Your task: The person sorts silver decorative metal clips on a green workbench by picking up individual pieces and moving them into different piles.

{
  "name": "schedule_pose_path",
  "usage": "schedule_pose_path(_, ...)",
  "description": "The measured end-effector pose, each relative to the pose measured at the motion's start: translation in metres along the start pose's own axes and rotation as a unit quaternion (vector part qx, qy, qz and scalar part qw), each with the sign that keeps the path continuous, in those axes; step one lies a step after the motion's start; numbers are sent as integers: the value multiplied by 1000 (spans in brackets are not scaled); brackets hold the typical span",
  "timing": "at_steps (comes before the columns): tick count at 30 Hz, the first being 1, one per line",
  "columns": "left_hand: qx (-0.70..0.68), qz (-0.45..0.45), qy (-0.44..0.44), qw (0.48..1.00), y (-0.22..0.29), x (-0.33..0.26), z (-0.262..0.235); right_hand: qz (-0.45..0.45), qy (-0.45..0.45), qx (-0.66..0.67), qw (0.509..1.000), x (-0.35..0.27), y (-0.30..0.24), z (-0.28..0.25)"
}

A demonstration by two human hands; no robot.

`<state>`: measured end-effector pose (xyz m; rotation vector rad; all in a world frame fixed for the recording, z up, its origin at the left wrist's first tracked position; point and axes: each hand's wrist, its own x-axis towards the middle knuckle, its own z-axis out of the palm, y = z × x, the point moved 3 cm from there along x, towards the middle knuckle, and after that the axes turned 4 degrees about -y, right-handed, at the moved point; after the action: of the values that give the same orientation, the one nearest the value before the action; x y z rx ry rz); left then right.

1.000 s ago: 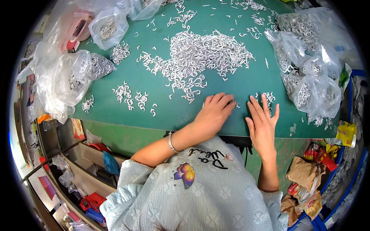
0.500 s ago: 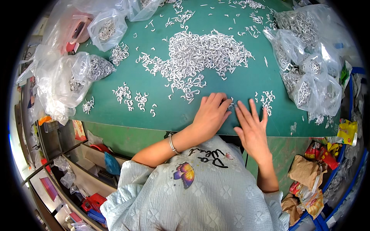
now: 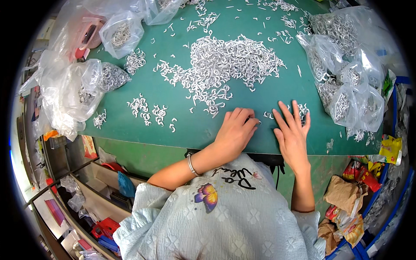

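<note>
My left hand (image 3: 235, 131), with a silver bangle (image 3: 191, 164) on its wrist, rests on the green tabletop (image 3: 182, 125). Its fingers are curled together, and a small silver metal piece (image 3: 259, 122) shows at the thumb and fingertips. To its right, my right hand (image 3: 293, 135) lies palm down with its fingers spread, holding nothing visible. A few small curved metal pieces (image 3: 268, 115) lie just left of its fingertips, and a small cluster of them (image 3: 303, 109) is partly hidden behind its fingers. Farther back spreads a large heap of similar silver pieces (image 3: 232, 58).
Small groups of pieces (image 3: 138, 105) lie at the left. Clear plastic bags of metal pieces stand on the left (image 3: 110, 77) and right (image 3: 340, 71). A pink basket (image 3: 92, 34) sits back left. Below are an open drawer (image 3: 97, 186) and a brown paper bag (image 3: 344, 190).
My right hand has moved right, away from the left hand, toward the right cluster. A few pieces now lie by its fingertips. The left hand has barely moved.
</note>
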<state>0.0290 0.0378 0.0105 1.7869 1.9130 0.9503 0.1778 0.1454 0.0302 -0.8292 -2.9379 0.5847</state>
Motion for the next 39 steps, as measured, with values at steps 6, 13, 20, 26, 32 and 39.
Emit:
schedule_pose_path(6,77,19,5,997,11,12,11,6,17,-6,1000,-2,-4,-3)
schedule_pose_path(13,17,-8,0,1000,2,6,4,-14,-17,59,998,-12,-14,-1)
schedule_pose_path(20,17,-42,25,999,5,10,2,-24,-6,32,999,2,-21,6)
schedule_pose_path(26,36,-44,11,998,6,14,11,5,15,16,1000,-6,-8,5)
schedule_pose_path(32,63,-38,7,997,4,15,15,49,37,-39,997,-13,1,-1)
schedule_pose_path(39,-39,-40,49,997,9,4,-11,14,48,74,996,-11,-13,-3)
